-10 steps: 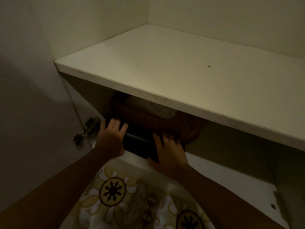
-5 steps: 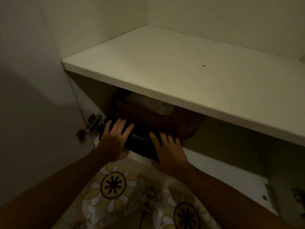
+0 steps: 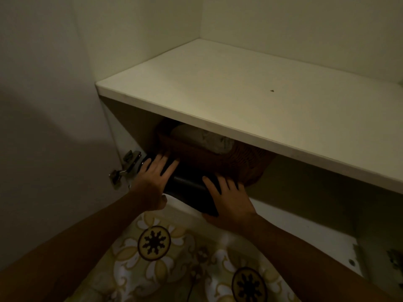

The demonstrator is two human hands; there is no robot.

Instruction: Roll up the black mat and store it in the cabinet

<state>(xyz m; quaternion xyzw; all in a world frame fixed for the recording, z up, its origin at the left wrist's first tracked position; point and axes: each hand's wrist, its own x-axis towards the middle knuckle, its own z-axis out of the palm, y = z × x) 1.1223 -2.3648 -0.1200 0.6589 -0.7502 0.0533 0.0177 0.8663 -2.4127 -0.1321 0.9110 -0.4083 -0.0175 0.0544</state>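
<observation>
The rolled black mat (image 3: pixel 189 188) lies across the front of the cabinet's lower compartment, just under the white shelf (image 3: pixel 250 101). My left hand (image 3: pixel 153 179) rests on the roll's left end with fingers spread flat over it. My right hand (image 3: pixel 229 202) grips the roll's right end, fingers over the top and thumb under it. The light is dim, and the far side of the roll is hidden in shadow.
A brown woven basket (image 3: pixel 235 162) holding a pale folded cloth (image 3: pixel 205 138) stands right behind the mat. A metal door hinge (image 3: pixel 125 168) sits at the left wall, another hinge (image 3: pixel 394 258) at the right. The cabinet floor (image 3: pixel 305 227) extends rightwards. Patterned fabric (image 3: pixel 174 258) lies below.
The view has shifted so the cabinet sits further right and lower. Both hands stay on the rolled mat, which has slid slightly deeper toward the basket.
</observation>
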